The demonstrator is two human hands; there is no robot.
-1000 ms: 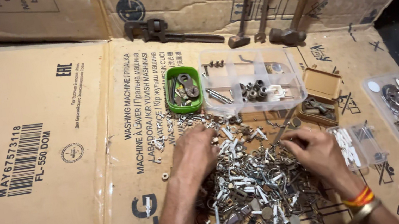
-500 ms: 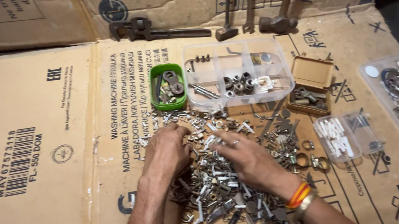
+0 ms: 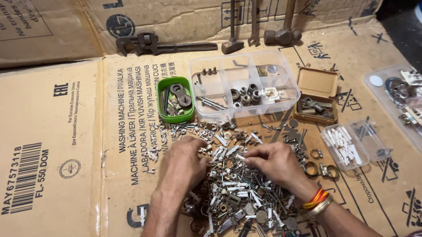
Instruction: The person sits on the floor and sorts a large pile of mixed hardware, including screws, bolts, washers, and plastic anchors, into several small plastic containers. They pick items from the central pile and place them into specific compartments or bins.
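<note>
Both hands are working in the hardware pile (image 3: pixel 243 186) at the centre of the frame, spread on flattened cardboard (image 3: pixel 41 216) on the floor. Left hand (image 3: pixel 184 164) is lying palm-down on the pile's left edge, fingers curled into the pieces; whether it is gripping anything cannot be told. Right hand (image 3: pixel 276 161) is sitting on the pile's middle, fingertips pinched together at its left side, seemingly on a small pale piece, too small to identify. Above the pile, a green tub (image 3: pixel 174 99) of washers and a clear divided box (image 3: pixel 242 83) with nuts and screws in separate cells are standing side by side. A tan box (image 3: pixel 316 96) is lying open right of them; a small clear case (image 3: pixel 354 143) of white plugs is just right of the pile; a tray (image 3: pixel 416 110) of fittings is sitting at the right edge. A pipe wrench (image 3: pixel 161 43) and hammers (image 3: pixel 260 38) are lined along the top. Judgement: picking is going best one piece at a time, pinching from the loose rim, not the tangled centre, with the left hand holding neighbours down so nothing scatters off the cardboard.
</note>
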